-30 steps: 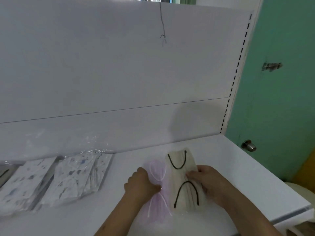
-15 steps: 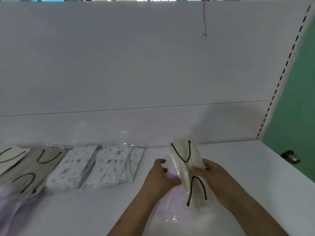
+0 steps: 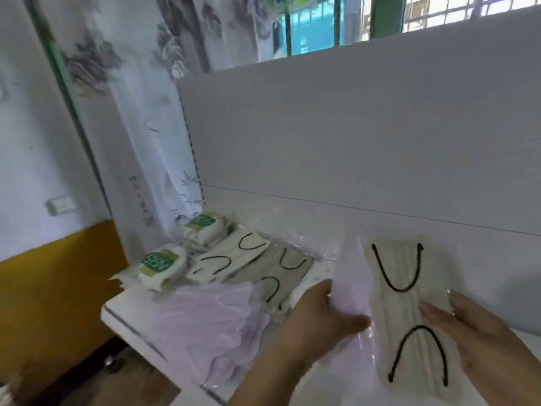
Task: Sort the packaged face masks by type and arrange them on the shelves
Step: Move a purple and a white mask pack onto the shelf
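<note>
Your right hand (image 3: 480,344) pinches the beige black-looped mask in clear plastic wrap (image 3: 409,315); your left hand (image 3: 319,315) grips the lilac wrapped mask (image 3: 351,291), both above the white shelf (image 3: 131,326). Light, limp and slippery, I judge: hold by the pack edges.
</note>
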The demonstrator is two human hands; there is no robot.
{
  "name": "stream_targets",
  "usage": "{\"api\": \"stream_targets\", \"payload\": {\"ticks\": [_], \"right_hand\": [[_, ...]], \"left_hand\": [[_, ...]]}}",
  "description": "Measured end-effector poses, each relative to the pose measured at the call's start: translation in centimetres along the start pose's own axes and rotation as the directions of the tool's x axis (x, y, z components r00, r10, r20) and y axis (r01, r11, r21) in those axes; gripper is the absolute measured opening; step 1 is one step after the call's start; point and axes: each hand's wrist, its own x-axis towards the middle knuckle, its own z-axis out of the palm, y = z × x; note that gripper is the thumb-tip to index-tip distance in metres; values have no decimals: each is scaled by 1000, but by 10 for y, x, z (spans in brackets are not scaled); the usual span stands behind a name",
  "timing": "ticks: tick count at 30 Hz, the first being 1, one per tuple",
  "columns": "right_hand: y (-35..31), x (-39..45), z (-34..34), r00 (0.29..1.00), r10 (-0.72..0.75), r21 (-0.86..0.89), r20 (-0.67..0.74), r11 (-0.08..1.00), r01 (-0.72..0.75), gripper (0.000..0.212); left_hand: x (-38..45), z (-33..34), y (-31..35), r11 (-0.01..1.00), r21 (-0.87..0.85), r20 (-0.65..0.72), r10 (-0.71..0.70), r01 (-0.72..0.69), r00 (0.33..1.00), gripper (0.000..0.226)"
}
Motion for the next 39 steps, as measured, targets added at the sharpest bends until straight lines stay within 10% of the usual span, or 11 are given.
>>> {"api": "stream_targets", "payload": {"ticks": [5, 8, 12, 16, 20, 23, 32, 39], "right_hand": [[19, 30, 78, 997, 41, -41, -58, 998, -43, 9], [29, 44, 113, 993, 1, -74, -116, 997, -9, 15], [20, 60, 156, 974, -75, -169, -214, 985, 39, 11], [22, 95, 188, 957, -86, -219, -277, 975, 24, 9], [41, 136, 215, 952, -37, -257, -304, 965, -45, 13], [61, 159, 231, 979, -23, -471, -204, 879, -77, 17], [67, 140, 242, 988, -134, -902, -82, 432, -17, 49], [45, 77, 203, 922, -373, -867, -102, 488, 102, 52]], "left_hand": [[-6, -139, -21, 974, 208, -175, 126, -88, 977, 19], [4, -230, -30, 893, 437, -11, 126, -108, 992, 39], [31, -284, -40, 741, 635, 317, 11, -220, 948, 9], [59, -275, -70, 539, 783, 417, -83, -311, 905, 45], [54, -267, -111, 504, 797, 246, 231, -332, 941, 70], [36, -263, -140, 494, 798, 272, 215, -345, 938, 90], [39, -270, -177, 397, 711, 417, 427, -581, 802, 69], [28, -219, -121, 540, 477, 267, 663, -693, 700, 54]]}}
